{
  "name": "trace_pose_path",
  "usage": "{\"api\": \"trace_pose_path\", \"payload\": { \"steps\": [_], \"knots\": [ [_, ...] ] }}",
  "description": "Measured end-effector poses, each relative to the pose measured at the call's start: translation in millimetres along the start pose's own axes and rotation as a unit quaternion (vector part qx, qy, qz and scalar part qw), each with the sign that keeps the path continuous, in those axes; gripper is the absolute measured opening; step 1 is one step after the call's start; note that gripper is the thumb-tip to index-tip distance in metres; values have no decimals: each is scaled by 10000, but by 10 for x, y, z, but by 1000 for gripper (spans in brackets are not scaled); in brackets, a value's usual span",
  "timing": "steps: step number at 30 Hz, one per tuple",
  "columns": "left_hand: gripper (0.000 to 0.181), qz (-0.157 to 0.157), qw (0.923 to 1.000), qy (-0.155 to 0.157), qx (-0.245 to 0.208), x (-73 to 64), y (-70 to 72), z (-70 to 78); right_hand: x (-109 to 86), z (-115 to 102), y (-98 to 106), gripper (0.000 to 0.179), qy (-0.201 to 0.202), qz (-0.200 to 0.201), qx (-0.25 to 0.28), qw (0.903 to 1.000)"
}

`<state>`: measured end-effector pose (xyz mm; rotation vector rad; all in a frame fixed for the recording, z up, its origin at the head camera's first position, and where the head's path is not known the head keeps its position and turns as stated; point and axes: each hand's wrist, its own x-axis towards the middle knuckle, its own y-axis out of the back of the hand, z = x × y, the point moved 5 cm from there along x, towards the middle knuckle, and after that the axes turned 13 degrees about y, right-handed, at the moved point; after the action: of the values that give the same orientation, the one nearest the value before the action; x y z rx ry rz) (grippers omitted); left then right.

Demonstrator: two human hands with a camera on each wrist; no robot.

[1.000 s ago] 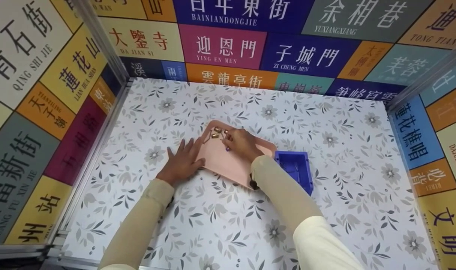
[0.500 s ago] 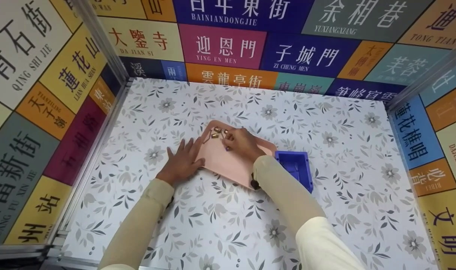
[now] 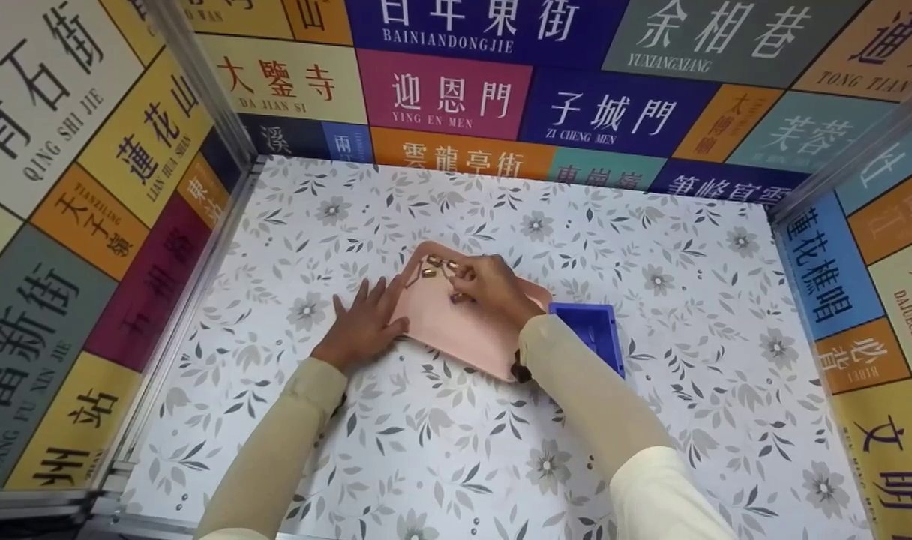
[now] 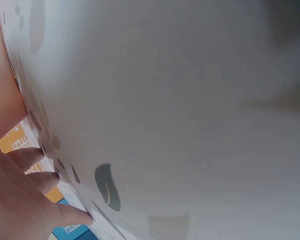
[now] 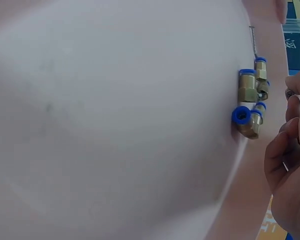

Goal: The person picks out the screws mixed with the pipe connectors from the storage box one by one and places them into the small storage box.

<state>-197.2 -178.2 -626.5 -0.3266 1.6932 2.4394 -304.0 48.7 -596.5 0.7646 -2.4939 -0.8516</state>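
Observation:
A pink tray (image 3: 448,319) holds several brass pipe fittings (image 5: 247,87) with blue collars, grouped near its far left corner. A thin screw (image 5: 254,41) lies beside them. Over these pieces, my right hand (image 3: 493,285) curls its fingers and pinches a small grey metal screw, whose round end shows at the fingertips in the right wrist view. One more brass fitting (image 3: 460,298) sits just below those fingers. My left hand (image 3: 362,322) rests with fingers spread on the table at the tray's left edge, its thumb by the near rim.
A blue box (image 3: 617,337) stands against the tray's right side, with thin pieces inside, partly covered by my right forearm. The table (image 3: 673,420) has a floral cover. Printed panels (image 3: 448,90) wall it in at the back and both sides.
My right hand and forearm have shifted slightly to the right, and more of the fitting below the fingers shows. The left hand and the other fittings stay where they were.

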Motion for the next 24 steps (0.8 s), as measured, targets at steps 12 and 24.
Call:
{"api": "trace_pose_path", "payload": {
  "steps": [12,24],
  "knots": [
    [76,4,10000,-50,8,15,-10,-4,-95,-131,373,9,132,211,-657,9975],
    [76,-82,10000,28,23,27,-20,5,-251,-270,644,7,742,453,-842,9926]
  ]
}}
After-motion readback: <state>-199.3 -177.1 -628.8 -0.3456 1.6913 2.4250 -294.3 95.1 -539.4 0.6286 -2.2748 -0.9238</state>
